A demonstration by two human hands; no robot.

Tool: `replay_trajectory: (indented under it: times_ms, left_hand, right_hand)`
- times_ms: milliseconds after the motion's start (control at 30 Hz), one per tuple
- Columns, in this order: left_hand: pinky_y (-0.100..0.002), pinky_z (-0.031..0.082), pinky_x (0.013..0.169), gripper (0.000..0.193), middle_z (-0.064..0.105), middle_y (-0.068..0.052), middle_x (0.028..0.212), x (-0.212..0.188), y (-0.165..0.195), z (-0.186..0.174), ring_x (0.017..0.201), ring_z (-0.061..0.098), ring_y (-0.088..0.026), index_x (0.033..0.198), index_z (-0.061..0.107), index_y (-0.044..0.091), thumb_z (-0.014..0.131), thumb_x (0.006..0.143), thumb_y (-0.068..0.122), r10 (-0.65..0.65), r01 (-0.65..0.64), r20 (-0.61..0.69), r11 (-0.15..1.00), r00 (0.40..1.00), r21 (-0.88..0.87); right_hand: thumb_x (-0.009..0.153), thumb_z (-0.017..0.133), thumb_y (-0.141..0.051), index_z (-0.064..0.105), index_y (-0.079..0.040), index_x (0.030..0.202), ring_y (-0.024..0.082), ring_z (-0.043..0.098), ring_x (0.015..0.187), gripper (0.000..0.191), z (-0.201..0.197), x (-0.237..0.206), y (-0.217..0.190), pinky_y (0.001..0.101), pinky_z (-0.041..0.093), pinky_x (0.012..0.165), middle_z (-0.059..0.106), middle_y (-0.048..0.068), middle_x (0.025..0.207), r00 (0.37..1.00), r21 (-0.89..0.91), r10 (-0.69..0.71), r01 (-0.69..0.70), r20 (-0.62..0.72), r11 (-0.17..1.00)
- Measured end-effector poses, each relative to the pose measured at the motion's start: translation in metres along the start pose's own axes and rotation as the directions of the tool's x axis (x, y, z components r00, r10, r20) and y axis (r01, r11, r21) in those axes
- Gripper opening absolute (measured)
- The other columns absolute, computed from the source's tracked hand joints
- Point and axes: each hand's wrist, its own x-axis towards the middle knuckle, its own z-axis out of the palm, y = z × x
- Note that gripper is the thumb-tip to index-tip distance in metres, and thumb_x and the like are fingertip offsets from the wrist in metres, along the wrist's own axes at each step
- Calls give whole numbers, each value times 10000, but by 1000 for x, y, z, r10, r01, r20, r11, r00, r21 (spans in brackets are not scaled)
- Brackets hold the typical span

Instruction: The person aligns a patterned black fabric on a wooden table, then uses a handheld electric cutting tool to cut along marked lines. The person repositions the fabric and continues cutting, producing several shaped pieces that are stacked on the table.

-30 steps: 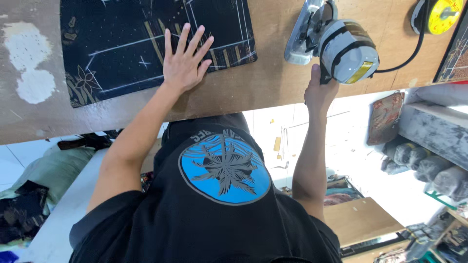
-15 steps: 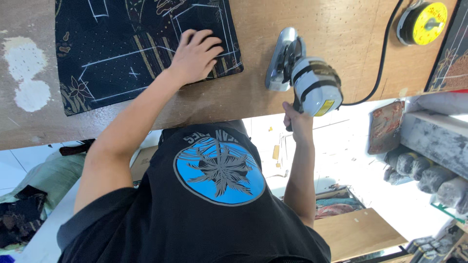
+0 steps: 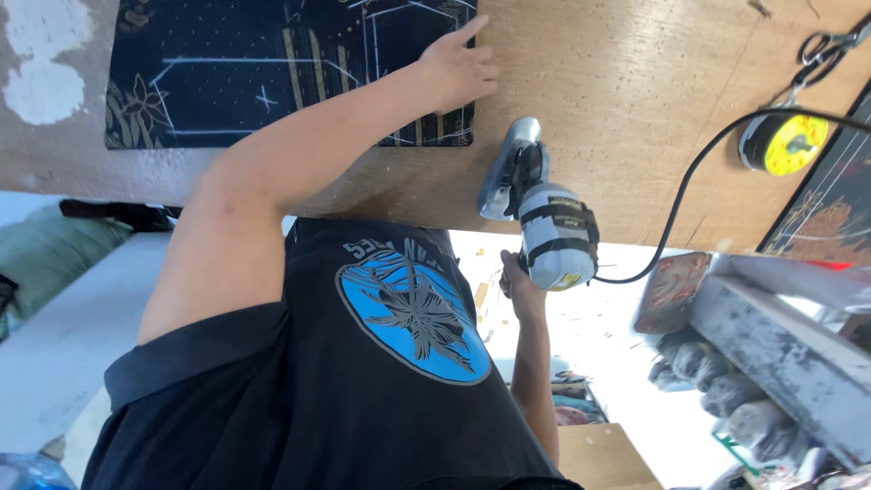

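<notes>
Wooden counter (image 3: 635,91) ran across in front of me, its near edge just ahead of my chest, with a pale worn patch off at the far left. On it lay a dark patterned cloth (image 3: 272,82) marked with white chalk lines, spread flat.

My left hand (image 3: 458,68) rested on the cloth's right edge. Its fingers were released, not gripping: the forefinger stretched away from me and the others loosely bent, pressing down on the fabric.

My right hand (image 3: 519,286) sat below the counter's edge, at the rear of the grey electric cutter (image 3: 549,227). The fingers were clenched on its handle, as far as the motor body let me see.

The cutter's long axis ran from that hand away from me and slightly to the left. Its metal shoe sat on the bare wood just beside the cloth's near right corner, seemingly not touching it. The cloth therefore lay ahead and to the left of my right fingers, and my left hand lay beyond the shoe, along the same edge.

A black cord (image 3: 689,181) looped away to the right, past a yellow round reel (image 3: 785,143) and a pair of scissors (image 3: 830,50).
</notes>
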Motion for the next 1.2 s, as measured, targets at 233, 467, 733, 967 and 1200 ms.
replay_trajectory:
  times_ms: [233,467,733,967,1200]
  left_hand:
    - [-642,-64,1148,475,499,52,1474,6,-5,-19,1491,283,-201,1173,737,349,853,714,381,79,-99,197,991,977,91]
    - [-635,19,1240,460,698,150,1191,-20,-14,-7,1336,514,-116,1172,737,340,843,725,362,119,-122,35,990,992,67]
    - [-552,87,1268,504,616,84,1372,-34,-6,24,1420,456,-163,1328,656,324,753,862,159,-69,11,-412,990,908,-142]
    - [-575,46,1292,507,443,-84,1645,-90,42,73,1602,230,-288,1567,562,201,584,1115,428,-281,117,-513,937,811,-328]
    - [-579,-2,1300,478,376,-23,1704,-91,54,85,1621,169,-264,1572,561,271,487,1144,471,-333,226,-515,939,790,-260]
  right_hand:
    - [964,729,-202,489,-137,677,59,361,439,380,-10,-4,23,237,263,422,408,-54,563,997,-53,-44,47,61,997]
    - [999,729,-219,622,-22,992,133,565,760,225,-47,22,54,280,454,635,610,47,847,805,-542,-514,584,295,604]
    - [946,733,-160,612,-44,1264,194,636,1054,360,-30,35,63,326,525,892,671,65,1156,847,102,-292,276,444,956]
    - [1007,676,-306,697,-19,1077,243,663,884,296,17,14,61,369,513,756,699,106,936,883,-646,-390,460,262,609]
    - [973,680,-401,658,-18,920,220,595,685,388,38,9,41,399,479,623,599,92,714,950,-654,-286,298,129,695]
